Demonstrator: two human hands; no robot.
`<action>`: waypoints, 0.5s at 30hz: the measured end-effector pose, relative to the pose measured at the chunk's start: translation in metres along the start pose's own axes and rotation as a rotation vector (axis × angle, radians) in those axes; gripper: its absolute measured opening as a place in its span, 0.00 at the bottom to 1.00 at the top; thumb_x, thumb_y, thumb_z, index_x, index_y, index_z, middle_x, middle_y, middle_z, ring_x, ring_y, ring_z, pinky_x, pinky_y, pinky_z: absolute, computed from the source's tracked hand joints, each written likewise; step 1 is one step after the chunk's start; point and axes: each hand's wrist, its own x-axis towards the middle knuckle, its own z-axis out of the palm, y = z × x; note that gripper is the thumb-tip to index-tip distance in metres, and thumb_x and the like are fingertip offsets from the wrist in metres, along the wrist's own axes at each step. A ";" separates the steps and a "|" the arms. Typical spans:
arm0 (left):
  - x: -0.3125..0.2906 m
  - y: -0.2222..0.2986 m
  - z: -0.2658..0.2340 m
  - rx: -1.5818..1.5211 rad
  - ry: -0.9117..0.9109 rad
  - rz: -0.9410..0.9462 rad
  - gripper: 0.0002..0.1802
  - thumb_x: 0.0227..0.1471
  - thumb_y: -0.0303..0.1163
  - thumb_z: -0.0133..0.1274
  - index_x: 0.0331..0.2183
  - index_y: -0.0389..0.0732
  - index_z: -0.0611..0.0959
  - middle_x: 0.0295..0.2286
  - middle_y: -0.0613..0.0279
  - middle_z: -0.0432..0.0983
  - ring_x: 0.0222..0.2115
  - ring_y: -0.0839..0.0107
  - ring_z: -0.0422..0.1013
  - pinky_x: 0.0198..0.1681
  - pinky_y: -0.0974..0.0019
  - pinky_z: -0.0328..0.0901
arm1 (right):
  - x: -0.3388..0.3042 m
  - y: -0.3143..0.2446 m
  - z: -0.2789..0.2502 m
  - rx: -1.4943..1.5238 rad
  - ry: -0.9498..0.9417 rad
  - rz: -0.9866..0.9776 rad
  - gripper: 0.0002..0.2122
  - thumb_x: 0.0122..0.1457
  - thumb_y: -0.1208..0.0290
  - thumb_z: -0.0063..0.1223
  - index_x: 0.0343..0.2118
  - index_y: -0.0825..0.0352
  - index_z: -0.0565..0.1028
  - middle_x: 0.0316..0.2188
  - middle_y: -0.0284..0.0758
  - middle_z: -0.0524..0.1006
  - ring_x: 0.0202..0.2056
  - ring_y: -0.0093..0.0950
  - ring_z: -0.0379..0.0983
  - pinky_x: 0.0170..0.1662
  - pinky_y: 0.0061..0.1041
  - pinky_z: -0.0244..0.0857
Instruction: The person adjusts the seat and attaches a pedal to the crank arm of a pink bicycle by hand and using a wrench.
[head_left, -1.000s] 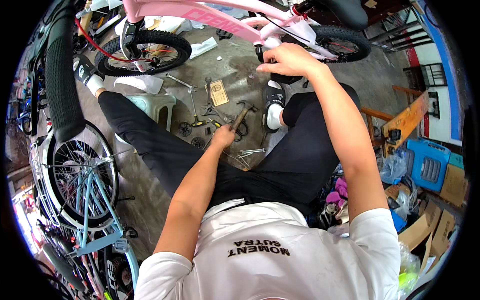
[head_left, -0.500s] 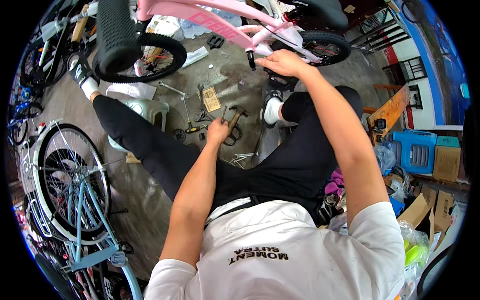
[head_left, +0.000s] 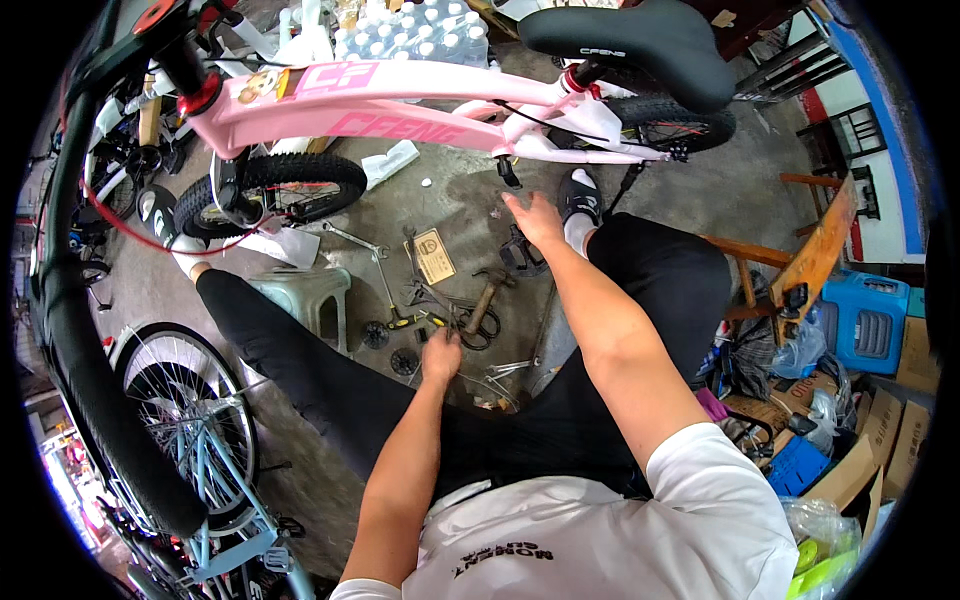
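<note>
A pink bicycle frame (head_left: pixel 300 118) with a black saddle (head_left: pixel 640 45) stands across the far side. My right hand (head_left: pixel 537 221) is open, thumb and fingers apart, just below the dark axle end (head_left: pixel 508 172) at the bottom of the frame; a small gap seems to part them. A black pedal (head_left: pixel 521 254) lies beside that hand. Low over the floor tools, my left hand (head_left: pixel 441 356) is closed, and what its fingers hold is hidden. Near it are a hammer (head_left: pixel 488 297), black-handled scissors (head_left: pixel 482 326), a yellow-and-black handled tool (head_left: pixel 408 321) and a round black part (head_left: pixel 404 361).
Wrenches (head_left: pixel 512 367) lie close to my lap, with a small tan card box (head_left: pixel 430 257) farther off. A pale plastic stool (head_left: pixel 318 300) stands by my left leg. At left is a light-blue bicycle (head_left: pixel 205 480); at right are a wooden stool (head_left: pixel 815 250), blue crate (head_left: pixel 865 320) and cardboard boxes.
My left hand has drawn back from beside the hammer toward me. My right hand has dropped a little from the axle end. The view has shifted, showing more of the pink bicycle and its handlebar.
</note>
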 end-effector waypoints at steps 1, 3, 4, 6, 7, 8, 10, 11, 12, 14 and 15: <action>-0.004 0.008 -0.001 0.013 -0.030 -0.021 0.21 0.60 0.43 0.51 0.47 0.38 0.81 0.44 0.35 0.78 0.48 0.37 0.73 0.52 0.44 0.66 | 0.005 0.003 0.006 0.007 0.043 0.085 0.47 0.56 0.29 0.48 0.61 0.75 0.68 0.55 0.58 0.74 0.58 0.50 0.71 0.60 0.40 0.64; -0.003 0.002 0.000 0.038 -0.058 -0.032 0.21 0.60 0.43 0.51 0.46 0.37 0.81 0.43 0.35 0.78 0.48 0.37 0.73 0.51 0.43 0.66 | 0.010 -0.007 0.010 0.059 -0.015 0.102 0.49 0.56 0.27 0.47 0.63 0.75 0.65 0.57 0.59 0.72 0.59 0.52 0.70 0.61 0.41 0.63; -0.003 -0.001 0.000 0.049 -0.053 -0.046 0.21 0.60 0.43 0.51 0.46 0.37 0.81 0.43 0.35 0.78 0.48 0.37 0.73 0.51 0.43 0.66 | 0.014 -0.014 0.016 0.067 0.009 0.111 0.49 0.55 0.27 0.47 0.63 0.73 0.65 0.55 0.57 0.74 0.58 0.52 0.71 0.61 0.43 0.64; -0.004 0.008 0.001 0.017 -0.089 -0.089 0.21 0.60 0.44 0.51 0.46 0.38 0.80 0.43 0.35 0.78 0.48 0.37 0.72 0.50 0.43 0.66 | 0.026 -0.010 0.022 0.122 0.051 0.097 0.46 0.56 0.28 0.46 0.64 0.69 0.65 0.49 0.56 0.79 0.53 0.52 0.75 0.57 0.46 0.67; -0.003 0.011 0.001 0.024 -0.092 -0.095 0.21 0.60 0.44 0.51 0.46 0.38 0.80 0.43 0.35 0.78 0.48 0.37 0.72 0.50 0.43 0.66 | 0.030 -0.008 0.027 0.125 0.045 0.103 0.46 0.56 0.28 0.46 0.64 0.69 0.65 0.49 0.56 0.79 0.53 0.52 0.75 0.57 0.46 0.67; -0.003 0.011 0.003 0.051 -0.083 -0.090 0.22 0.60 0.45 0.51 0.46 0.37 0.81 0.43 0.36 0.78 0.48 0.37 0.73 0.50 0.43 0.66 | 0.032 -0.010 0.031 0.122 0.060 0.113 0.45 0.57 0.28 0.45 0.63 0.68 0.66 0.46 0.55 0.80 0.51 0.52 0.76 0.55 0.46 0.68; -0.002 0.010 0.005 0.081 -0.079 -0.091 0.22 0.61 0.45 0.51 0.46 0.37 0.81 0.43 0.36 0.79 0.47 0.37 0.73 0.50 0.43 0.66 | 0.032 -0.014 0.041 0.119 0.069 0.128 0.44 0.58 0.28 0.45 0.62 0.67 0.67 0.42 0.54 0.81 0.48 0.52 0.78 0.53 0.46 0.69; -0.002 0.009 0.007 0.073 -0.070 -0.089 0.22 0.61 0.45 0.51 0.46 0.37 0.81 0.43 0.36 0.79 0.48 0.37 0.73 0.50 0.43 0.66 | 0.030 -0.016 0.044 0.257 0.035 0.140 0.42 0.59 0.29 0.44 0.61 0.66 0.68 0.38 0.53 0.81 0.45 0.52 0.79 0.52 0.45 0.69; -0.002 0.008 0.009 0.066 -0.062 -0.086 0.22 0.61 0.45 0.51 0.46 0.37 0.81 0.43 0.36 0.79 0.48 0.38 0.73 0.50 0.44 0.66 | 0.027 -0.019 0.047 0.395 0.003 0.154 0.41 0.59 0.29 0.44 0.59 0.66 0.69 0.34 0.52 0.82 0.42 0.51 0.80 0.50 0.45 0.70; 0.000 0.007 0.011 0.059 -0.086 -0.084 0.22 0.61 0.45 0.51 0.46 0.37 0.82 0.43 0.37 0.79 0.48 0.38 0.73 0.50 0.44 0.66 | 0.022 -0.027 0.052 0.572 -0.132 0.201 0.41 0.60 0.26 0.39 0.59 0.63 0.71 0.34 0.46 0.82 0.35 0.38 0.78 0.38 0.37 0.68; 0.000 0.007 0.012 0.053 -0.105 -0.079 0.21 0.61 0.45 0.51 0.47 0.38 0.82 0.44 0.37 0.79 0.48 0.38 0.73 0.51 0.44 0.66 | 0.019 -0.031 0.053 0.753 -0.267 0.242 0.42 0.60 0.24 0.34 0.59 0.60 0.72 0.33 0.41 0.83 0.29 0.24 0.77 0.26 0.28 0.67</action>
